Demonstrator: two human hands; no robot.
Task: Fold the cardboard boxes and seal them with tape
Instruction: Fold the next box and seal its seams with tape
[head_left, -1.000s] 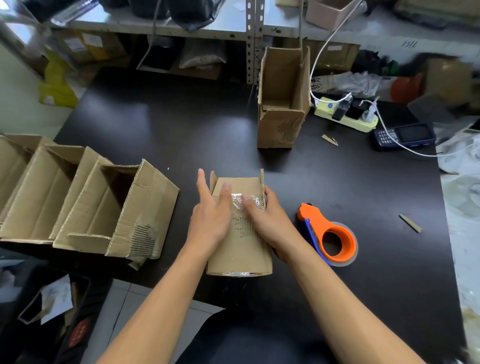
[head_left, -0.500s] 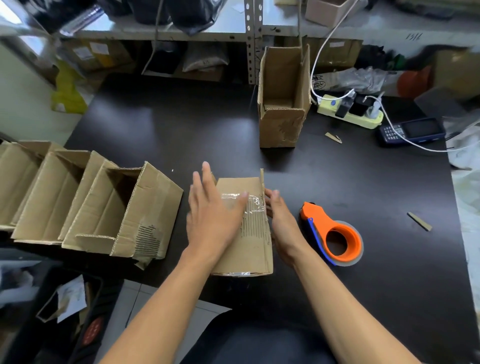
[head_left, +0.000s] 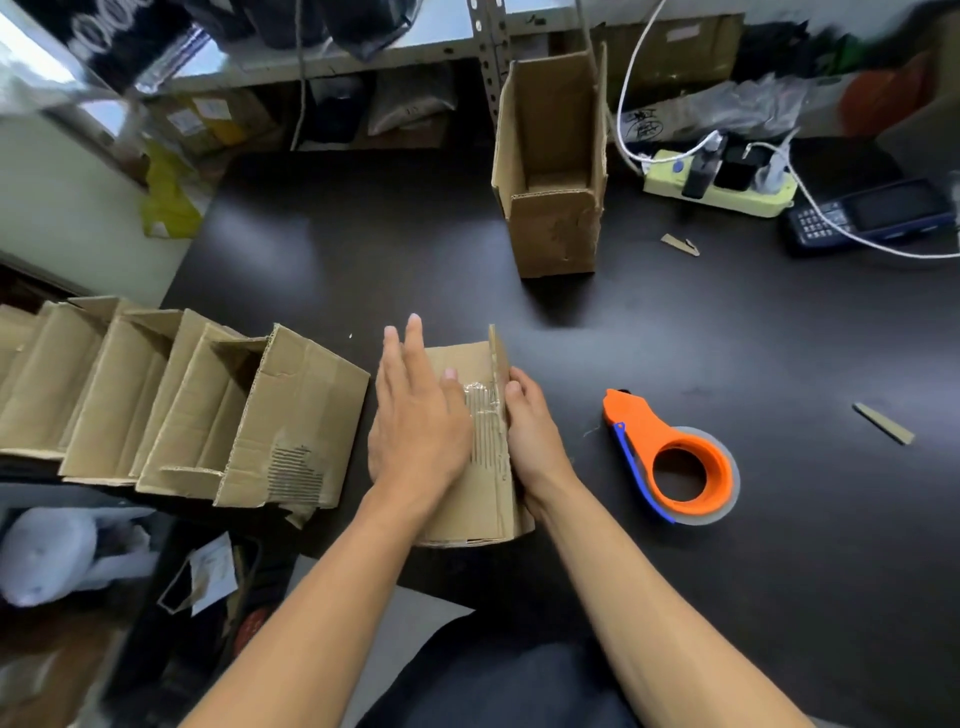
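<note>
Left hand lies flat on the box, right hand gripping its side; tape dispenser at three o'clock, nearer the right

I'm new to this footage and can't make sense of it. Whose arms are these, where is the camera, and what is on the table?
There is no machine: a person wears a camera on the head, looking down at their own arms. The left hand lies flat on top of a small cardboard box; the right hand steadies its right side. Clear tape crosses the box. To the right on the dark table lies an orange tape dispenser, unheld. More open boxes lie to the left.
</note>
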